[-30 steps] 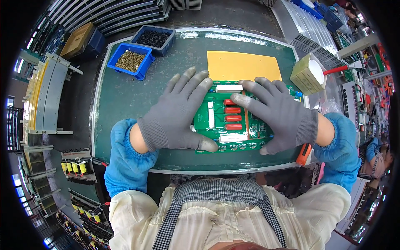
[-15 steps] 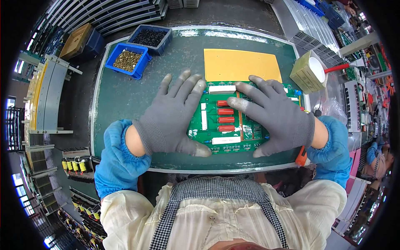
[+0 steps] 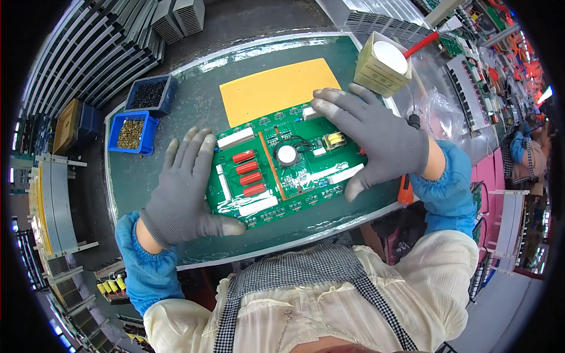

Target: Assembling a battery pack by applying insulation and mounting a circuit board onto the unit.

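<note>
A green circuit board [image 3: 303, 182] lies on the green-topped table. It carries several red cylindrical parts [image 3: 249, 178], white bar-shaped parts [image 3: 235, 139], a round white-topped part [image 3: 288, 155] and a small yellow-wound transformer [image 3: 335, 139]. At the board's left edge rests my left hand [image 3: 183, 197] in a grey glove, its fingers stretched out and its thumb along the near corner. My right hand [image 3: 376, 138], gloved likewise, spreads over the board's right end, hiding part of it. Its thumb is by the near edge. Both hands are open.
Beyond the board lies a yellow sheet [image 3: 276, 91]. Far left stand a blue bin [image 3: 149, 136] of small brass-coloured parts and a bin [image 3: 167, 97] of dark parts. A box [image 3: 376, 82], a clear plastic bag [image 3: 444, 112] and an orange-handled tool [image 3: 405, 190] are on the right.
The view has turned, so the board appears tilted and further left. My right hand has moved apart from my left, toward the board's right end, uncovering the round part and the transformer.
</note>
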A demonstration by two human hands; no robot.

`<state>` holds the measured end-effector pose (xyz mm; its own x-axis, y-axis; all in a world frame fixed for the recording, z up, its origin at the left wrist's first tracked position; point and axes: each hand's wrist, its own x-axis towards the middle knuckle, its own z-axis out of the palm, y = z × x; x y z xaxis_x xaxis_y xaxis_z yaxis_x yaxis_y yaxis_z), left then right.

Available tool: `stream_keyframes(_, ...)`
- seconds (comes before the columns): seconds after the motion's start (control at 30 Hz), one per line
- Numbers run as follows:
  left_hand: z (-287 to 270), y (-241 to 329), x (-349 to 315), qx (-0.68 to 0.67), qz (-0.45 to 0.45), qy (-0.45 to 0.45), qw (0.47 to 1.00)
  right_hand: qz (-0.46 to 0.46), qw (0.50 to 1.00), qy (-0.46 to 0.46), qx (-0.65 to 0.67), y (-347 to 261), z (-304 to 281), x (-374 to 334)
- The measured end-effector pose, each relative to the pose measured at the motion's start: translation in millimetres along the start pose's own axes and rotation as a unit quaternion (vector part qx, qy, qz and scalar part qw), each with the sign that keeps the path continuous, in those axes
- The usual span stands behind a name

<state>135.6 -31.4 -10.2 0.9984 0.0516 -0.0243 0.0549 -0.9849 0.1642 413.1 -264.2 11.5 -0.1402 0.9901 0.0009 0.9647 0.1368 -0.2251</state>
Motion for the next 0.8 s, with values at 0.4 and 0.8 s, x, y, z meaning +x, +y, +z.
stream_keyframes(0.4,2.1,3.1,-3.0,0.023,0.007,-0.027,0.999,-0.019,0.999,0.025,-0.001,0.4,10.1,-4.0)
stream_keyframes(0.8,7.0,5.4,-6.6,0.044,-0.04,-0.015,0.998,-0.009,0.996,-0.006,-0.091,-5.5,10.6,1.2)
